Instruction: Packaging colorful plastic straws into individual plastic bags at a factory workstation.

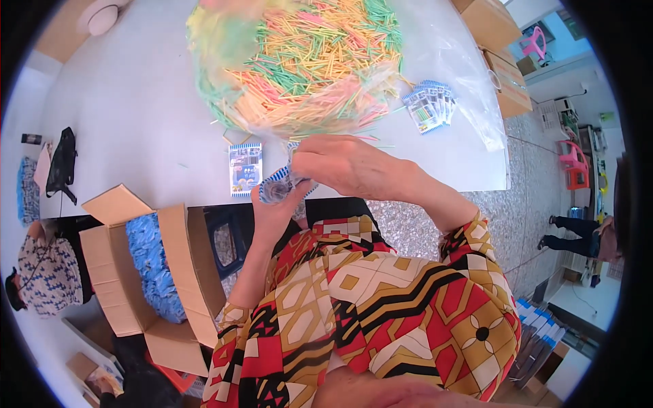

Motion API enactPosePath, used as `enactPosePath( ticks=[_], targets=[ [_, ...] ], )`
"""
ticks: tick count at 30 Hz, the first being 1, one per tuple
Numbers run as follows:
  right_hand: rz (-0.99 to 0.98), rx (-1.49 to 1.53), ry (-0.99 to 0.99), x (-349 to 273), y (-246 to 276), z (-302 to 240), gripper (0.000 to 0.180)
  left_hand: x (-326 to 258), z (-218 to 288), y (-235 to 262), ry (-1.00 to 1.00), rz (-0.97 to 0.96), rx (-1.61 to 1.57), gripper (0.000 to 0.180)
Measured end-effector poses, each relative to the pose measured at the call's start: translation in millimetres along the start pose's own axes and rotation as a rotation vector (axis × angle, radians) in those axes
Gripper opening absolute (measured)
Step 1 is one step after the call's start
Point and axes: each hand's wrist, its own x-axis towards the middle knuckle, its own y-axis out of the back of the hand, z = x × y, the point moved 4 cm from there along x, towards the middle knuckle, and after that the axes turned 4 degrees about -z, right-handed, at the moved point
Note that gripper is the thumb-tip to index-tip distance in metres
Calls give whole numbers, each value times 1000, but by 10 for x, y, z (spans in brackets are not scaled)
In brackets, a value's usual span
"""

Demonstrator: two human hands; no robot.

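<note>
Over the table's near edge, a small blue-and-white plastic packet (275, 189) is held between my two hands. My left hand (269, 216) grips it from below, the thumb and fingers closed round its lower part. From above, my right hand (347, 165) pinches its upper end, and the knuckles hide what lies between those fingertips. Just left of them a printed packet (245, 170) lies flat on the table. A large clear plastic bag (238, 102) lies open beyond my hands, heaped with thin sticks (320, 47) in yellow, orange, pink and green.
Several packets (428, 107) lie fanned out at the right of the white table (136, 115). Below its edge, an open cardboard box (121, 279) holds blue packets, beside a dark blue stool (228, 238). People (51, 275) are at the left; another stands far right. Cartons (505, 78) stand back right.
</note>
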Motion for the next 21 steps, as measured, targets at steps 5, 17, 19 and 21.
enactPosePath(
  ticks=[5,17,19,21],
  targets=[
    [-51,129,39,30,66,-6,17,85,-103,68,-88,8,-26,23],
    [403,-360,-473,-920,1298,2678,21,508,-317,-9,57,130,-129,64],
    [302,-507,-527,-1043,1444,3009,25,582,-393,-3,122,142,-106,67],
    [200,-653,-576,-1033,1520,3309,30,674,-403,-56,127,157,-87,68]
  ],
)
